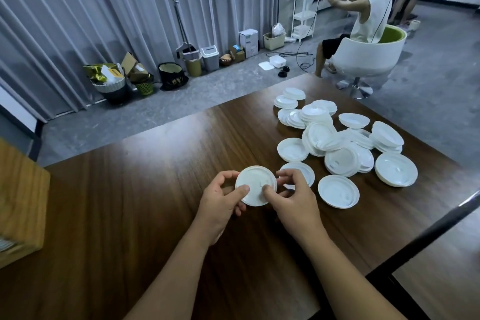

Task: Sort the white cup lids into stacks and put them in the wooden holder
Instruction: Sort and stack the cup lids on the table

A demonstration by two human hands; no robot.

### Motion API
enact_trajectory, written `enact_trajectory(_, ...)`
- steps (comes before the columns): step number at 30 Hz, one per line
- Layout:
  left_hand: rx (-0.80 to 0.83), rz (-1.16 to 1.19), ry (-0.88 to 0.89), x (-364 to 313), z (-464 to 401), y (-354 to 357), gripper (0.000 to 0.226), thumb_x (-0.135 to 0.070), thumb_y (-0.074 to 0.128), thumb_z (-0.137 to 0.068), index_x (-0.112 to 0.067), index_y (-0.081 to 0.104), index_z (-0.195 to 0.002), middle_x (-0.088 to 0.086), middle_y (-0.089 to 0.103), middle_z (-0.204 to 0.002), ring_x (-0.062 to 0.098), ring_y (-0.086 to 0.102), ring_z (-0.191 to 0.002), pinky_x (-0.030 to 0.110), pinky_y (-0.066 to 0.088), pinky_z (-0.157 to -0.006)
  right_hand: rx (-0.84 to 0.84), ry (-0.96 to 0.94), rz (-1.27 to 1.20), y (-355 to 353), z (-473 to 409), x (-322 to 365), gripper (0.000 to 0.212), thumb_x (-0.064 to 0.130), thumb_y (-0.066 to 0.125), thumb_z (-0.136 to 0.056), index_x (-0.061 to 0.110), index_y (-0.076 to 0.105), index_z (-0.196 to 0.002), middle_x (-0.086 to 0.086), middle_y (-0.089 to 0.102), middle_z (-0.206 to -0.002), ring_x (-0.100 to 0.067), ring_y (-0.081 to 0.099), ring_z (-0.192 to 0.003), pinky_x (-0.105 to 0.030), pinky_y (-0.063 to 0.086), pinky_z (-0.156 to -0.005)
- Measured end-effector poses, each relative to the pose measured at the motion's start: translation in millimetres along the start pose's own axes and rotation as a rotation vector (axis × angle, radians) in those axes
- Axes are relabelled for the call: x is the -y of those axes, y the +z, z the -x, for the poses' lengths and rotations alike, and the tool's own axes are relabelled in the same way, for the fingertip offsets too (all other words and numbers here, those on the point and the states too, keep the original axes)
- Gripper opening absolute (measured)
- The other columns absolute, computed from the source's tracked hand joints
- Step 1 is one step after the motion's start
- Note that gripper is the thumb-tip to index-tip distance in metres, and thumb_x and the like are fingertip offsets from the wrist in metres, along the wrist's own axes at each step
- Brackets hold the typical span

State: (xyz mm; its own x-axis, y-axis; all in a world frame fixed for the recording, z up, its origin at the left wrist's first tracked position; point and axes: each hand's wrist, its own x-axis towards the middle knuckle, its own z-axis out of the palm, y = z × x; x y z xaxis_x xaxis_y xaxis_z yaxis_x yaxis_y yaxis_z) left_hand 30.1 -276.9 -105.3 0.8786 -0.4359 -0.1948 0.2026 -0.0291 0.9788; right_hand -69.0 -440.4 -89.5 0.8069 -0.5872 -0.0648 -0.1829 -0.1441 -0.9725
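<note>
- The left hand [220,199] and right hand [291,193] together held one white lid [255,186] above the table [130,202], each with its thumb pressed on the lid's face and its fingers curled around the rim.
- Whether more lids were stacked under that one, I could not tell.
- Just behind the right hand lay one lid [302,170], partly hidden by the fingers.
- Just right of that hand lay one single lid [338,191], rim up.
- Farther right and beyond both hands sat a loose pile [335,135] of lids, some nested in short stacks, some tipped on edge; too many overlapped to count exactly.
- Well left of the left hand stood one wooden holder [22,197], cut off by the frame edge; a few white edges showed at its lower side.
- Far beyond the table, one person sat in a white chair [363,60].
</note>
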Motion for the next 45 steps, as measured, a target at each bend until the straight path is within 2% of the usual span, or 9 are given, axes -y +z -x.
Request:
enact_trajectory(3,0.033,0.012,-0.007,0.2,-1.7,-2.5,0.036,-0.035,0.084,-0.074,-0.044,0.074,-0.107,0.006,0.081,-0.098,0.012,0.062,-0.063,0.022,0.05,-0.054,0.09,0.073,-0.103,-3.5,-2.7,0.0,0.016,0.038,0.079,-0.097,0.038,0.073,-0.112,0.022,0.074,-0.096,-0.03,0.074,-0.067,-0.034,0.063,-0.052)
enact_trajectory(9,0.13,-0.012,-0.005,2.5,-6.1,-6.0,0.041,-0.034,0.09,-0.075,-0.041,0.074,-0.112,0.006,0.08,-0.098,0.01,0.06,-0.063,0.022,0.048,-0.054,0.127,0.09,-0.05,-2.6,-7.3,-1.9,0.005,0.04,0.073,-0.102,0.037,0.073,-0.106,0.012,0.075,-0.088,-0.017,0.063,-0.047,-0.028,0.056,-0.048)
enact_trajectory(16,0.036,-0.057,-0.004,0.4,-5.4,-0.8,0.024,-0.041,0.081,-0.086,-0.034,0.075,-0.108,0.005,0.08,-0.092,0.008,0.051,-0.053,0.021,0.043,-0.048,0.054,0.069,0.124,-1.7,0.8,-3.0,0.025,0.061,0.067,-0.099,0.036,0.068,-0.104,0.006,0.072,-0.083,-0.009,0.068,-0.071,-0.026,0.057,-0.059)
enact_trajectory(22,-0.126,-0.057,0.009,3.7,-5.8,3.4,0.019,-0.029,0.074,-0.102,-0.029,0.066,-0.12,-0.006,0.081,-0.101,0.009,0.051,-0.05,0.022,0.043,-0.047,-0.058,0.198,0.239,-13.7,-0.5,-1.9,0.045,0.048,0.066,-0.098,0.031,0.057,-0.139,0.011,0.073,-0.069,-0.002,0.073,-0.067,-0.024,0.055,-0.06)
enact_trajectory(26,-0.164,-0.007,0.009,0.0,-2.6,3.8,0.017,-0.029,0.074,-0.102,-0.03,0.067,-0.118,-0.008,0.08,-0.096,0.012,0.058,-0.052,0.023,0.045,-0.045,-0.039,0.205,0.277,-11.6,-2.4,1.3,0.023,0.049,0.066,-0.097,0.026,0.068,-0.102,0.006,0.076,-0.086,-0.015,0.076,-0.067,-0.042,0.068,-0.069)
enact_trajectory(32,-0.492,-0.086,0.043,3.1,5.7,-19.7,0.02,-0.026,0.074,-0.102,-0.031,0.063,-0.118,-0.004,0.078,-0.09,0.017,0.073,-0.057,0.026,0.056,-0.047,0.04,0.153,0.166,-13.4,4.2,0.1,0.018,0.039,0.074,-0.099,0.024,0.066,-0.095,0.002,0.075,-0.069,-0.018,0.072,-0.051,-0.026,0.056,-0.048)
enact_trajectory(36,-0.357,-0.182,0.056,0.6,11.9,-14.4,0.03,-0.026,0.073,-0.101,-0.035,0.063,-0.128,-0.001,0.081,-0.096,0.019,0.08,-0.067,0.029,0.06,-0.05,0.073,0.183,0.026,-0.6,4.9,8.8,0.02,0.031,0.077,-0.096,0.016,0.064,-0.096,-0.004,0.076,-0.069,-0.034,0.077,-0.062,-0.039,0.059,-0.053)
enact_trajectory(42,-0.149,-0.018,0.017,-13.0,19.7,-17.3,0.038,-0.045,0.078,-0.096,-0.038,0.068,-0.132,-0.003,0.084,-0.096,0.023,0.082,-0.079,0.025,0.06,-0.055,0.232,0.206,0.129,21.1,0.4,25.6,0.018,0.027,0.079,-0.094,0.015,0.066,-0.1,-0.004,0.078,-0.069,-0.023,0.072,-0.052,-0.027,0.057,-0.048)
enact_trajectory(45,-0.088,0.038,0.007,-13.9,23.0,-26.5,0.043,-0.037,0.083,-0.093,-0.034,0.067,-0.133,0.004,0.084,-0.099,0.027,0.082,-0.082,0.027,0.061,-0.06,0.324,0.18,0.149,32.2,2.6,35.8,0.019,0.027,0.079,-0.095,0.015,0.067,-0.101,-0.005,0.079,-0.07,-0.022,0.07,-0.051,-0.027,0.055,-0.048)
